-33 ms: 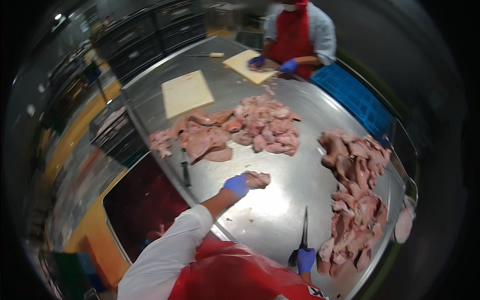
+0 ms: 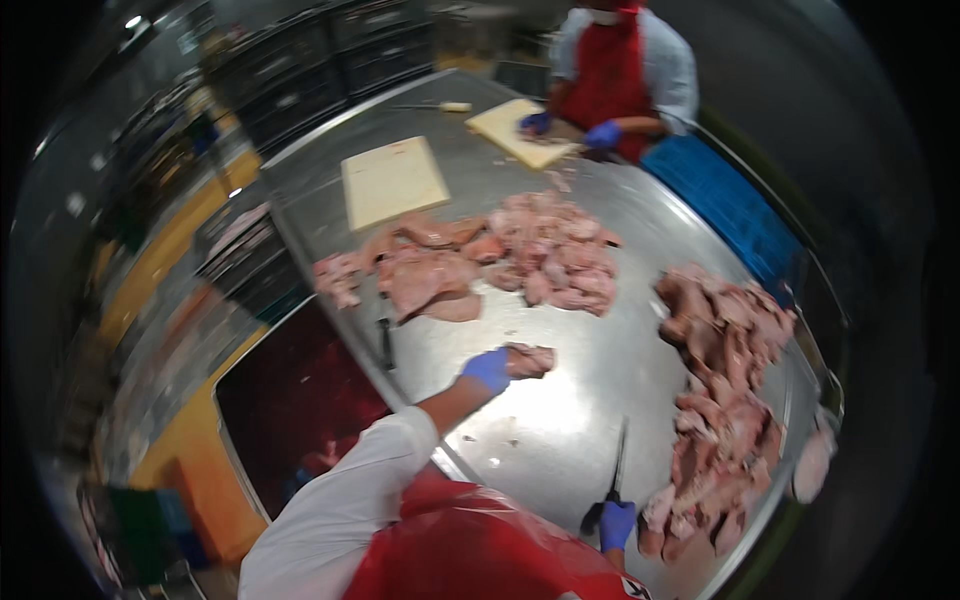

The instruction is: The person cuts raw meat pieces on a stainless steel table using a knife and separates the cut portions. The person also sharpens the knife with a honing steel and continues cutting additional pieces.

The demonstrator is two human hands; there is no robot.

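Note:
In its purple-blue glove, my left hand (image 2: 487, 369) is closed round a piece of raw meat (image 2: 531, 361) over the middle of the steel table (image 2: 560, 455). My right hand (image 2: 617, 524), gloved alike, grips a knife (image 2: 621, 460) near the table's front edge, its narrow blade pointing away from me. Just right of it stretches a long heap of raw meat (image 2: 728, 410). Beyond my left hand lie broad slabs of meat (image 2: 430, 285), beside a pile of smaller pieces (image 2: 565, 255).
A dark-handled tool (image 2: 386, 343) rests near the left edge. Farther back is a cream cutting board (image 2: 395, 183). A co-worker in a red apron (image 2: 605, 70) handles meat at another board (image 2: 500, 125). Blue crates (image 2: 720, 205) border the far right; a dark red tub (image 2: 295, 400) stands left.
The whole view has shifted slightly, so the table and piles appear a little farther right. Both hands keep the same holds.

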